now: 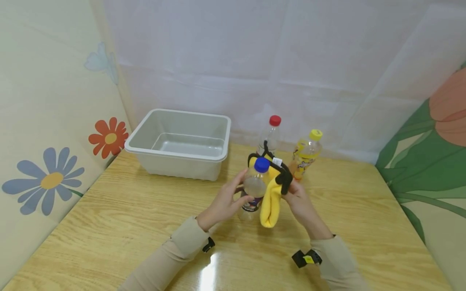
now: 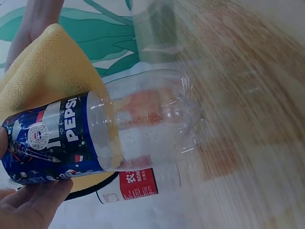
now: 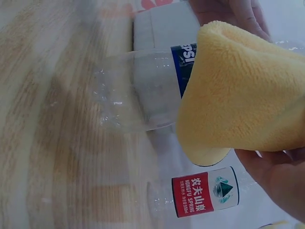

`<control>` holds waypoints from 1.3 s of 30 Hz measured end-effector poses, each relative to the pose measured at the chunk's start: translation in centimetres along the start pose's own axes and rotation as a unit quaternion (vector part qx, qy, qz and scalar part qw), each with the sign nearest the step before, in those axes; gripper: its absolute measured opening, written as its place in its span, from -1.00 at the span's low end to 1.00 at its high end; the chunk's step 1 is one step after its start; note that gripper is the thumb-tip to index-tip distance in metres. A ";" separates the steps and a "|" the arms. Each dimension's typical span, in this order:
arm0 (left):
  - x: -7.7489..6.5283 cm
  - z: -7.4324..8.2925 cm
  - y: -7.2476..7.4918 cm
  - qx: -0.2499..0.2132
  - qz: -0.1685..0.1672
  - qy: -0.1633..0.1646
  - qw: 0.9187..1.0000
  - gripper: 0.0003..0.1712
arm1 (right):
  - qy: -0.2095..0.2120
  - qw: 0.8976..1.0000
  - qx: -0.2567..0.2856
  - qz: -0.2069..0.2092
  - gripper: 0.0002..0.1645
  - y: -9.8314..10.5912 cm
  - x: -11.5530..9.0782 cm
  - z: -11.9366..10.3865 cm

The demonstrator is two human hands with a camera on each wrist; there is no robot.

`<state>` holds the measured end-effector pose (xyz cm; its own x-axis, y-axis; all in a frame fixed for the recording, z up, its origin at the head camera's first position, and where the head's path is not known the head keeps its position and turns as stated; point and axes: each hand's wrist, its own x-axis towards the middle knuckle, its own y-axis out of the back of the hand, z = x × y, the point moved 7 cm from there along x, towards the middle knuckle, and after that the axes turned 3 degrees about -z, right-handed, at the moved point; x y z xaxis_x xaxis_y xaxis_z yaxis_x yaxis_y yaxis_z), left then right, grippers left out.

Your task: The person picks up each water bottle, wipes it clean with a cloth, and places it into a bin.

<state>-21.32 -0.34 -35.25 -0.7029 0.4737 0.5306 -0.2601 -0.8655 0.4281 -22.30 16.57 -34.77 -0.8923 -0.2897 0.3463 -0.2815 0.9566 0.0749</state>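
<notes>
The left hand (image 1: 230, 201) wraps its fingers round the Pepsi bottle (image 1: 255, 188), which I fear may slip if the right hand (image 1: 300, 205), pinching yellow cloth (image 1: 271, 204) beside it, shoves.

head view angled down at the wood-grain table (image 1: 364, 202), facing far edge, wrist views sideways, both close on same Pepsi bottle (image 2: 86, 136)

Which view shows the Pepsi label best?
Left wrist: the Pepsi label is large, PEPSI readable. Right wrist shows only a strip beside the yellow cloth; head shows it small, partly behind the left hand.
</notes>
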 end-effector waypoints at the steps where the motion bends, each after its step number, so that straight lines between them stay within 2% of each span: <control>1: 0.0 0.0 0.0 0.001 0.001 -0.001 1.000 -0.19 | -0.004 1.000 0.000 -0.001 -0.45 0.0 0.0 0.1; 8: -0.1 0.1 0.0 0.010 0.000 -0.005 1.000 -0.18 | -0.038 0.999 -0.017 -0.004 -0.55 0.0 -0.2 1.1; 17: -0.1 0.1 0.0 0.013 -0.002 -0.003 1.000 -0.17 | -0.077 0.997 -0.003 0.006 -0.60 -0.3 -0.7 2.7; 23: -0.1 0.0 -0.1 0.008 -0.007 0.003 1.000 -0.17 | -0.088 0.996 -0.017 0.009 -0.68 -0.5 -1.1 3.3; 27: -0.1 -0.1 -0.1 0.002 -0.009 0.005 1.000 -0.17 | -0.111 0.993 -0.029 0.006 -0.75 -0.5 -1.3 3.8; 31: -0.1 -0.2 -0.2 -0.003 -0.008 0.014 1.000 -0.16 | -0.130 0.991 -0.036 -0.004 -0.67 -0.7 -1.5 4.3; 33: 0.0 -0.2 -0.3 0.002 -0.006 0.018 1.000 -0.14 | -0.130 0.991 -0.037 -0.005 -0.62 -0.7 -1.6 4.3; 39: 0.3 -0.3 -0.5 0.002 0.014 0.050 0.999 -0.04 | -0.125 0.991 -0.046 -0.002 -0.62 -0.8 -1.6 4.4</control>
<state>-21.58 0.22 -35.49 -0.7722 0.4300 0.4677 -0.2361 -0.8777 0.4171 -22.16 16.16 -39.52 -0.9541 -0.2806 0.1048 -0.2615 0.9509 0.1654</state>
